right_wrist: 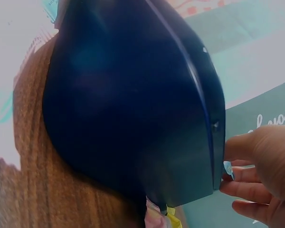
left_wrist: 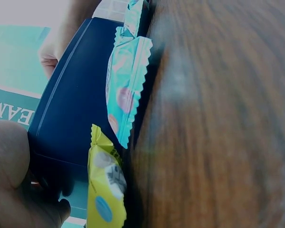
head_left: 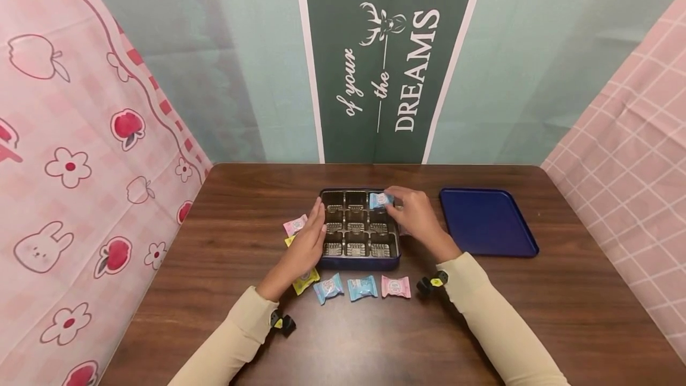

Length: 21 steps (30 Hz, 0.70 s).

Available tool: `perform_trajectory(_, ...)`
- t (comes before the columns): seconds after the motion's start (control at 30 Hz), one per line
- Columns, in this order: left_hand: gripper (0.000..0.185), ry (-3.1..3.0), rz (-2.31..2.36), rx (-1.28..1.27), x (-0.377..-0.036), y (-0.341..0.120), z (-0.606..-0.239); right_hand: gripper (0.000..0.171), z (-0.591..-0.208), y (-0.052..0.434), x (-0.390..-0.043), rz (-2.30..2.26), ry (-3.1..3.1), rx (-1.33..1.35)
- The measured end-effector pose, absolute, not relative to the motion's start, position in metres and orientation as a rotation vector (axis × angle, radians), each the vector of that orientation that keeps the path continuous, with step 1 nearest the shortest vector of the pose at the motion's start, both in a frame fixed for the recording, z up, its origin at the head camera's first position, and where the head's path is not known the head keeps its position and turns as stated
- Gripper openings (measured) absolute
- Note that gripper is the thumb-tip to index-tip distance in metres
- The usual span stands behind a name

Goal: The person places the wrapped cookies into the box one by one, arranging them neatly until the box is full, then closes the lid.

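A dark blue tin (head_left: 359, 264) with a black plastic insert of several compartments stands on the table. At its far right compartment, my right hand (head_left: 419, 214) pinches a blue wrapped candy (head_left: 379, 200) between thumb and fingers. In the right wrist view, the fingers are at the tin's rim and only a corner of the candy (right_wrist: 228, 169) shows. My left hand (head_left: 305, 244) lies along the tin's left side with its fingers straight. The compartments in the insert (head_left: 356, 228) other than the far right one show bare ridged bottoms.
In front of the tin lie a yellow candy (head_left: 306, 282), two blue candies (head_left: 362, 288) and a pink candy (head_left: 396, 287). Another pink candy (head_left: 294, 226) sits left of the tin, with yellow wrapping partly behind my left hand. The blue lid (head_left: 488, 222) lies to the right.
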<state>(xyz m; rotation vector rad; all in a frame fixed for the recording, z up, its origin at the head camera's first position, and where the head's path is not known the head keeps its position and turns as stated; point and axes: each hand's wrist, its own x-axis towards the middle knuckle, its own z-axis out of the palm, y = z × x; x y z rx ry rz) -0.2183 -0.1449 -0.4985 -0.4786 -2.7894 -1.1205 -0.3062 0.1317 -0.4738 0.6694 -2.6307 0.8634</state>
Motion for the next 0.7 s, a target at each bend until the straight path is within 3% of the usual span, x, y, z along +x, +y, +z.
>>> perform_trajectory(0.7,0.053,-2.779,-1.122,-0.495,-0.2191,-0.1456,-0.4983,0.037,-0.4798,0.1252,-0.3037,0.812,-2.656,0.708)
